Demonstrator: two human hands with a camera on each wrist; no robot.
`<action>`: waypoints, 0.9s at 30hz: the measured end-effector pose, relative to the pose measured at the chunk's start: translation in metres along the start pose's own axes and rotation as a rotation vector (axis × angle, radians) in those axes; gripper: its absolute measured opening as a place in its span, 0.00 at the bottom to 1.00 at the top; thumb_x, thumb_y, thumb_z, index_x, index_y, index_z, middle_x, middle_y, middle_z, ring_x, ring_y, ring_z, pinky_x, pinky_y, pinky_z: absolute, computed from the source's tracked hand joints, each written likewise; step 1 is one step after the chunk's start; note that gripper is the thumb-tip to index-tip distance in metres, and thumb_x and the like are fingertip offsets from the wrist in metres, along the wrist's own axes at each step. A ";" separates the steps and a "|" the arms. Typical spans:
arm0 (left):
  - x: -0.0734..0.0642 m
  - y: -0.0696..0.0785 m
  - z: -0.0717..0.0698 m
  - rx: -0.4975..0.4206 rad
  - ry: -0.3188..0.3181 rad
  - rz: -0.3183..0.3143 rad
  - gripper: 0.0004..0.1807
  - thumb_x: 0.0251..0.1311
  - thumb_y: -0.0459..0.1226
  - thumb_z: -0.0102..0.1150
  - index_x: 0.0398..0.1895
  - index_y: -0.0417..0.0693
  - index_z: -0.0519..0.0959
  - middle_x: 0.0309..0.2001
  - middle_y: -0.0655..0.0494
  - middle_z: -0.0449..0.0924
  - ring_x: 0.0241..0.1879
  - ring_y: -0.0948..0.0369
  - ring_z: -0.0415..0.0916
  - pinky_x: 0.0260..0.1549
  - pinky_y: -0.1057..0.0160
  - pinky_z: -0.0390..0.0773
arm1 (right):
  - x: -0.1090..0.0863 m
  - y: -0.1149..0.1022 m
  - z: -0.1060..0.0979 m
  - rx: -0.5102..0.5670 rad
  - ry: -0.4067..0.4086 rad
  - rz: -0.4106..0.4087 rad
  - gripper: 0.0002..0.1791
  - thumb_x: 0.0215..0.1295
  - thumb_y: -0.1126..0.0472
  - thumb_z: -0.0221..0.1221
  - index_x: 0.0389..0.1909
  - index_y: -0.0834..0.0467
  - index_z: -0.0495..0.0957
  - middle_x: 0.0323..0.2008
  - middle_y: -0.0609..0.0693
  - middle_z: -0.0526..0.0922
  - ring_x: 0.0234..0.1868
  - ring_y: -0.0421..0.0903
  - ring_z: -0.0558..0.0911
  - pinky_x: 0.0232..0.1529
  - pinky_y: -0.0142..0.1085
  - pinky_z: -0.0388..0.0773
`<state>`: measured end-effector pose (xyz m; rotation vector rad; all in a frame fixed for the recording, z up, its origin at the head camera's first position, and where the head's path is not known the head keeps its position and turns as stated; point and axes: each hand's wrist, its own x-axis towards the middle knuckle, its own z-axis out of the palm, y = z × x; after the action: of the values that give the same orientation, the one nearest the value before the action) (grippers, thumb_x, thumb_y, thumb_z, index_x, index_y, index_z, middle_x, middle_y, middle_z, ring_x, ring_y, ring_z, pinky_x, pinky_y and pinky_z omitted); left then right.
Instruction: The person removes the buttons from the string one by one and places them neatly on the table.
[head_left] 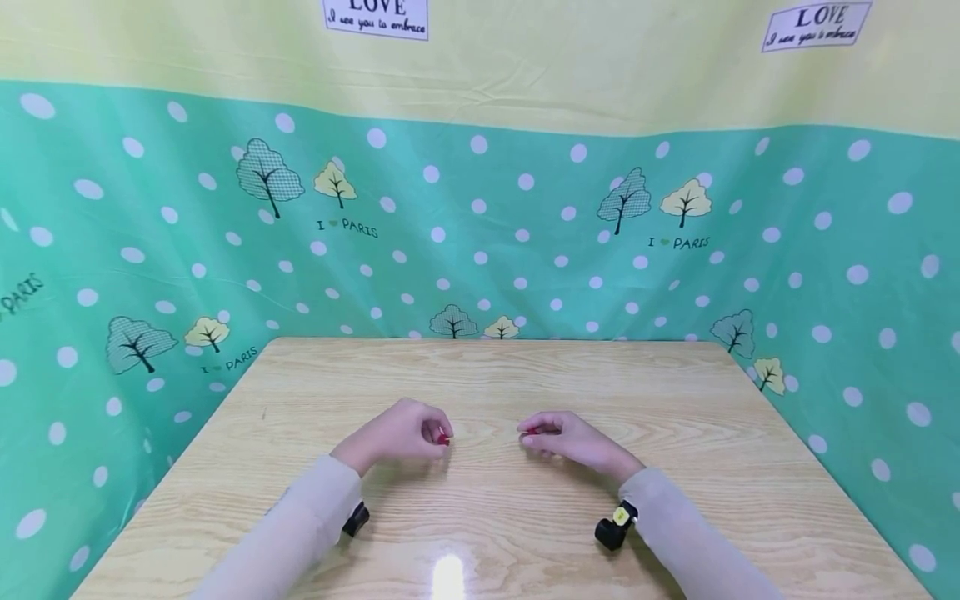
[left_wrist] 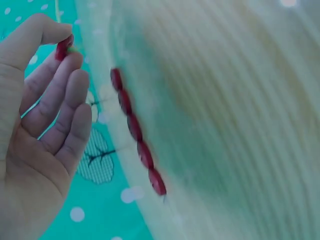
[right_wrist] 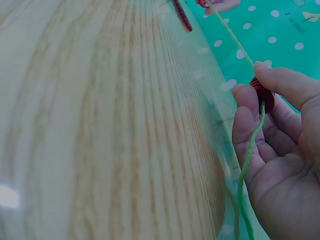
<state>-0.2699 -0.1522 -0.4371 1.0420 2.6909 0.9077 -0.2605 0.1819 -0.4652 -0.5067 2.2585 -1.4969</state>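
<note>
My left hand (head_left: 407,431) is above the middle of the table, pinching a small red bead (left_wrist: 63,48) between thumb and index finger. A bit of green cord shows beside that bead. Across from it, my right hand (head_left: 573,440) pinches another red bead (right_wrist: 265,97), ridged on its side. Green cord (right_wrist: 245,175) hangs below this bead, and a paler stretch runs up from it to the left hand. In the left wrist view, several dark red beads (left_wrist: 134,127) form a slanting row; whether they touch the table I cannot tell.
The light wood-grain table (head_left: 480,375) spreads under both hands, with a bright glare spot near the front. A green and yellow printed curtain (head_left: 480,208) hangs behind and at the sides. Black wrist devices (head_left: 615,527) sit by the sleeves.
</note>
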 end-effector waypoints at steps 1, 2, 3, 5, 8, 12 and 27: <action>-0.001 -0.002 -0.002 0.002 0.014 -0.007 0.06 0.53 0.35 0.70 0.34 0.51 0.86 0.27 0.69 0.80 0.29 0.69 0.78 0.34 0.67 0.81 | 0.000 0.000 0.000 0.000 -0.002 0.001 0.23 0.69 0.49 0.64 0.59 0.57 0.79 0.45 0.53 0.82 0.40 0.49 0.79 0.36 0.35 0.78; -0.002 -0.003 -0.004 0.004 0.025 -0.016 0.06 0.53 0.36 0.70 0.35 0.51 0.86 0.27 0.69 0.80 0.29 0.69 0.78 0.34 0.67 0.80 | 0.000 0.001 0.000 0.004 -0.004 0.001 0.23 0.69 0.50 0.64 0.59 0.57 0.79 0.45 0.53 0.82 0.40 0.49 0.79 0.37 0.35 0.78; -0.003 -0.005 -0.007 0.004 0.036 -0.017 0.06 0.53 0.36 0.71 0.35 0.50 0.86 0.27 0.69 0.80 0.29 0.69 0.78 0.33 0.67 0.80 | 0.000 0.001 -0.001 0.008 -0.005 0.000 0.23 0.69 0.50 0.64 0.59 0.57 0.79 0.45 0.53 0.82 0.40 0.49 0.79 0.36 0.35 0.78; -0.006 -0.008 -0.011 0.006 0.055 -0.028 0.06 0.53 0.37 0.72 0.35 0.50 0.87 0.26 0.70 0.80 0.29 0.69 0.78 0.33 0.67 0.80 | 0.000 0.002 -0.001 0.012 -0.008 -0.002 0.23 0.69 0.50 0.63 0.59 0.58 0.79 0.46 0.53 0.82 0.41 0.49 0.80 0.37 0.35 0.78; -0.011 -0.013 -0.017 0.014 0.080 -0.037 0.07 0.53 0.37 0.73 0.35 0.49 0.87 0.26 0.69 0.80 0.29 0.69 0.77 0.33 0.67 0.80 | 0.000 0.002 -0.002 0.016 -0.006 -0.006 0.23 0.69 0.50 0.63 0.59 0.59 0.78 0.46 0.52 0.82 0.42 0.49 0.80 0.39 0.36 0.79; -0.018 -0.019 -0.024 0.023 0.095 -0.058 0.08 0.52 0.37 0.73 0.36 0.47 0.87 0.26 0.68 0.80 0.29 0.68 0.77 0.33 0.67 0.80 | 0.000 0.003 -0.002 0.011 -0.005 -0.009 0.23 0.70 0.50 0.63 0.59 0.60 0.78 0.46 0.52 0.83 0.43 0.49 0.81 0.41 0.38 0.79; -0.041 -0.037 -0.052 0.112 0.086 -0.128 0.11 0.52 0.33 0.72 0.39 0.42 0.87 0.27 0.67 0.80 0.30 0.68 0.76 0.34 0.65 0.80 | -0.001 0.001 -0.002 0.008 -0.005 -0.010 0.21 0.69 0.50 0.63 0.57 0.57 0.80 0.46 0.51 0.83 0.43 0.49 0.81 0.44 0.39 0.80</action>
<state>-0.2760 -0.2254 -0.4201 0.8560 2.8704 0.8052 -0.2609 0.1843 -0.4652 -0.5193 2.2486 -1.5070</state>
